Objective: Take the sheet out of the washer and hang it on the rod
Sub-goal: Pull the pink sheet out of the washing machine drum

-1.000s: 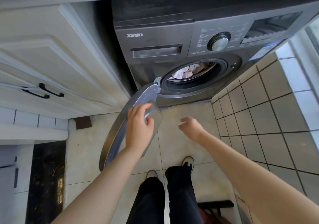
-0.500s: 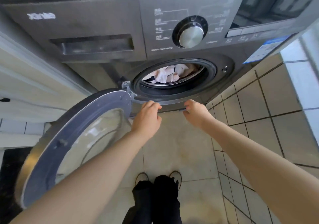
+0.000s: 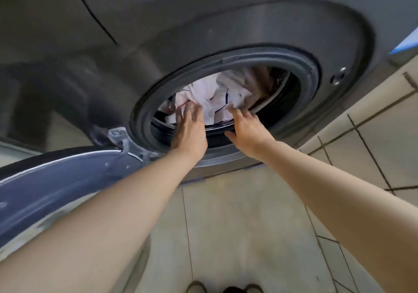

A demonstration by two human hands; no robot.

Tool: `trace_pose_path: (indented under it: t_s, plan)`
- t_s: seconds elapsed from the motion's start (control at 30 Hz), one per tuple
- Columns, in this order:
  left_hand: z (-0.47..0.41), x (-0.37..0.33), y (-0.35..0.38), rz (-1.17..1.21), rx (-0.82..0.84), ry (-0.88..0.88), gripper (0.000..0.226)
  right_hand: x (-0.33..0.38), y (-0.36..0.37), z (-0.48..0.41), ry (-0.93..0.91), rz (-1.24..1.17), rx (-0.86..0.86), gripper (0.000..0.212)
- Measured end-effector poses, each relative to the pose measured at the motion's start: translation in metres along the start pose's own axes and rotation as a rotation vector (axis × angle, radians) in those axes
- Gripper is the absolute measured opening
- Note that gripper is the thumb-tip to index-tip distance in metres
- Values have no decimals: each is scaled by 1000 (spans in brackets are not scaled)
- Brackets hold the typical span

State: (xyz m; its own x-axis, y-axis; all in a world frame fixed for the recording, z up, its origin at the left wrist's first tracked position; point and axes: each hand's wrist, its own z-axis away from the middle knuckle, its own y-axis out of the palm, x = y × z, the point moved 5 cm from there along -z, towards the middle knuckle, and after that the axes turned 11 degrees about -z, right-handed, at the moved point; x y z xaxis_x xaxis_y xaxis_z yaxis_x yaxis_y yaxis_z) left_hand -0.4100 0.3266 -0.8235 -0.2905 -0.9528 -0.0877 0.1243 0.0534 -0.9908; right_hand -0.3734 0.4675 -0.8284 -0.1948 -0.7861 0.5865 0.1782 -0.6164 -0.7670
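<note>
While both are spreading wide and pinching nothing, the left grip [image 3: 190, 126] and right grip [image 3: 247, 130] are hovering at the drum mouth, over the near folds of the sheet [image 3: 217, 91], which is lying crumpled inside the washer [image 3: 226, 21], right of the frame's centre. Tugging one fold is likely risking a snag on the rubber seal [image 3: 313, 75], or a damp tail dragging on the floor [image 3: 237, 225]. Bunched so, the sheet is showing no clear long axis or heading.
</note>
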Motion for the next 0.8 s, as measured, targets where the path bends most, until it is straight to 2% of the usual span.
trace_pose_path:
  t_s: [0.23,0.3,0.47,0.57,0.7,0.8]
  plan:
    - [-45,18,24,18,-63,-286,112,-8,24,-63,9,-61,-61,95]
    - [-52,22,28,-13,-59,-334,115,-5,27,-73,-9,-88,-88,100]
    - [-61,28,38,-92,83,-305,85,-1,34,-90,-26,-206,-95,112]
    - [-68,30,38,-63,86,-282,71,-2,42,-97,29,-261,-70,115]
    - [-76,26,26,64,29,-221,62,-2,46,-102,16,-267,-150,110]
    - [-76,22,16,112,-82,-196,38,-6,48,-105,43,-348,-197,103]
